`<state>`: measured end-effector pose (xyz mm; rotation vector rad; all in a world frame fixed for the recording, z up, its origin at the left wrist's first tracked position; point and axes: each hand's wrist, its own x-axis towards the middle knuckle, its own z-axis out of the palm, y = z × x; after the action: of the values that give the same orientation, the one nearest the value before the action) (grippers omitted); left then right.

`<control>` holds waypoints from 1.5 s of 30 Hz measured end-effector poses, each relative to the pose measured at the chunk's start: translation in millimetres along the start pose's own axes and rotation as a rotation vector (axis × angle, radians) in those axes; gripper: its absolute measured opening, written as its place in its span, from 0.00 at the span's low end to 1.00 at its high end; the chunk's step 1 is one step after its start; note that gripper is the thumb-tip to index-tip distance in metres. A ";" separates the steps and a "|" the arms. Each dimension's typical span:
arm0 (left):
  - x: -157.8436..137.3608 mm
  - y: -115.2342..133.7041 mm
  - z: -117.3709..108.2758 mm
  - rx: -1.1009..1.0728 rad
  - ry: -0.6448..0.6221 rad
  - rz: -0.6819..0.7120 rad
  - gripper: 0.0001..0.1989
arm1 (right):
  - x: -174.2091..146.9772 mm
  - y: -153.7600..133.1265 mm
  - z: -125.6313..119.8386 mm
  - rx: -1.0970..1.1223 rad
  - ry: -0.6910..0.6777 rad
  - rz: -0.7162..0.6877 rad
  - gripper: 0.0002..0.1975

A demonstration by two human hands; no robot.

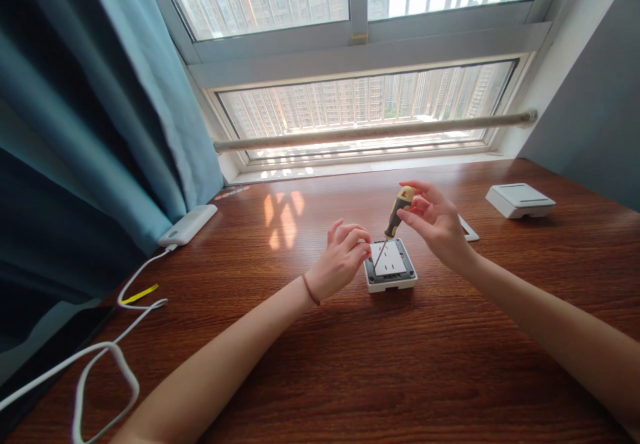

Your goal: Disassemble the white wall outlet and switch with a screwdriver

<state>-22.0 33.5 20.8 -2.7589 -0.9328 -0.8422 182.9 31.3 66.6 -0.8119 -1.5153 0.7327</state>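
A wood-grain desk (280, 377) is shown. The left hand (344, 263) is placed, fingers curled, beside a white wall socket (393, 285) set between the hands; whether it is gripped cannot be told. A screwdriver (399, 215) is gripped by the right hand's (436, 225) fingers; being slanted, it could slip, scratching the socket face (393, 261).

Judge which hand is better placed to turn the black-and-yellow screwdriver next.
Probably the right hand, which holds the screwdriver; the left hand is at the square white plastic socket box.
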 end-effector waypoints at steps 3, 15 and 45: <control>2.9 -4.7 -5.2 -0.038 0.054 -0.069 0.07 | 0.0 -0.2 -0.3 -0.006 0.006 0.003 0.20; -45.4 -161.2 -36.5 -0.404 -0.061 -0.474 0.13 | 0.8 -0.5 -0.2 0.004 0.006 0.011 0.20; -75.8 -192.4 -25.8 0.085 -0.191 -0.674 0.19 | 2.0 0.5 -0.3 0.013 0.001 0.033 0.20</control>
<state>-197.3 141.4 -11.9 -2.4840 -1.9389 -0.5785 183.2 33.3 67.3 -0.8293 -1.4979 0.7659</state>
